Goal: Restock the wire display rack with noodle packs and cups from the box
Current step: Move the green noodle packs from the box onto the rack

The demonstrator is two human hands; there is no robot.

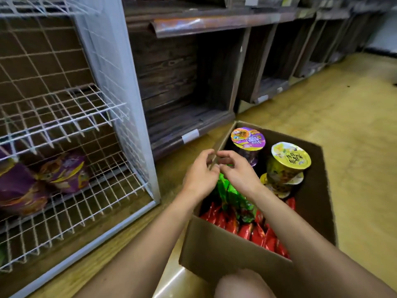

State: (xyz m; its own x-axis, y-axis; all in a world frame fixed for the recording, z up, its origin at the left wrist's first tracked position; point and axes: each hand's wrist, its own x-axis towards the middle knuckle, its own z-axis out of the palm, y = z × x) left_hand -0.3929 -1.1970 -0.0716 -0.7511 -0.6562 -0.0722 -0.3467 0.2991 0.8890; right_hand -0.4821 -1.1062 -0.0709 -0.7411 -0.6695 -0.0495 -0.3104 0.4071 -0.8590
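- wire rack (64,117) at left, purple packs (62,171) on a lower shelf
- box (225,244) on the floor beside the rack
- inside the box: red packs (253,231), green pack (234,196), purple cup (248,138), yellow cup (290,157)
- left hand (200,173) and right hand (234,171) over the box, fingers curled, tips close together just above green pack; blurred, cannot tell if pinching it

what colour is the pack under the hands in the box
Green pack, clearest in the head view.
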